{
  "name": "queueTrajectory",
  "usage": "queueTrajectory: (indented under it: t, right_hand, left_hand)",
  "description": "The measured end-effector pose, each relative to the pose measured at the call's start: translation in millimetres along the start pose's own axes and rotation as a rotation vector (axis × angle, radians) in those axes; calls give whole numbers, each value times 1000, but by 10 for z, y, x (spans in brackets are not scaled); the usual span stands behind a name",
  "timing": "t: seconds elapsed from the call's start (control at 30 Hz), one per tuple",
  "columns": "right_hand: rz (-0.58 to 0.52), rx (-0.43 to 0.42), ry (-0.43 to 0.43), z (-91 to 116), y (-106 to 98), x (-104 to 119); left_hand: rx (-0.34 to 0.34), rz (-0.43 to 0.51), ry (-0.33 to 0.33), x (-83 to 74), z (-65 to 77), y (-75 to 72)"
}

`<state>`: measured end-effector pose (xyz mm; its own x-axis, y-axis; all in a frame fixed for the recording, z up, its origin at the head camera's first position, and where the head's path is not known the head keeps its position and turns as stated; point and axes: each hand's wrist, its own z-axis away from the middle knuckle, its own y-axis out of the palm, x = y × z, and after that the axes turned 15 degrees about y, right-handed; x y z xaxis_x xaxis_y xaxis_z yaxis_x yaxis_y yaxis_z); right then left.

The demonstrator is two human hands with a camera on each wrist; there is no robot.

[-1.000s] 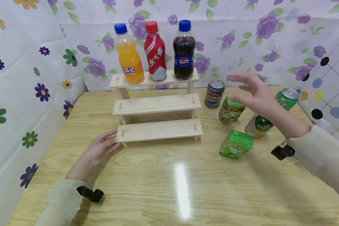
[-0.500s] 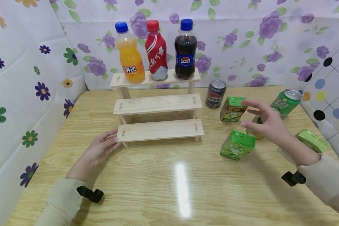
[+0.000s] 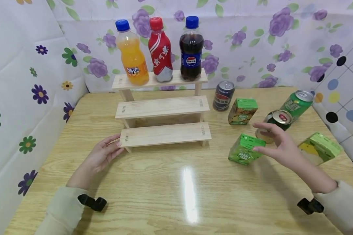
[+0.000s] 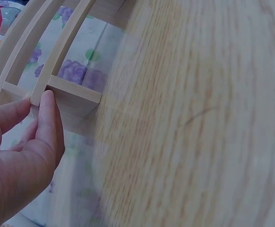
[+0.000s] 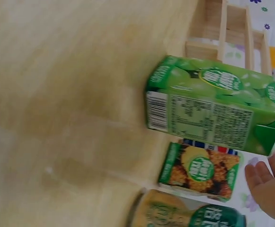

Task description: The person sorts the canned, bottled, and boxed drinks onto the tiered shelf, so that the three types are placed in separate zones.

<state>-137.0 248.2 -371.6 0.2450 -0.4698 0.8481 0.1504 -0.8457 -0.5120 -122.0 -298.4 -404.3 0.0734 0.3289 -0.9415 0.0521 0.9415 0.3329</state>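
Observation:
A three-tier wooden shelf [image 3: 164, 134] stands mid-table. With thumb and fingers my left hand [image 3: 104, 153] pinches the left end of its lowest board; the left wrist view shows the fingertips [image 4: 47, 101] against that board end. My right hand [image 3: 283, 147] holds nothing, its thumb and fingers spread apart beside a green juice carton [image 3: 242, 152]. In the head view the thumb overlaps the carton's top right corner. From the right wrist, the carton [image 5: 206, 109] stands upright between the hand and the shelf, and part of the hand is out of frame.
An orange soda bottle [image 3: 133, 62], a red-wrapped bottle [image 3: 161, 55] and a cola bottle [image 3: 192, 57] stand on the top board. Right of the shelf are a dark blue can [image 3: 223, 97], a brown-green carton [image 3: 242, 113], a green-topped can [image 3: 279, 118], a green can [image 3: 295, 106] and a yellow-green carton [image 3: 319, 150].
My right hand has come down and toward me, from above the brown-green carton to beside the green carton. My left hand keeps its place on the shelf. The head view has shifted slightly.

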Motion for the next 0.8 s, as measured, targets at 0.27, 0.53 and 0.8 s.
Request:
queueTrajectory:
  t: [0.27,0.53,0.8]
  right_hand:
    - [-133,26,-21,86,65,-214]
    - [-116,-5,46,184,133,-330]
    - [-313,-36,135,281,237,-403]
  left_hand:
    - [-11,-21,-13,-12,27,-5]
    - [-3,-13,1,-12,17,0]
    - [19,12,6,-1,17,-10]
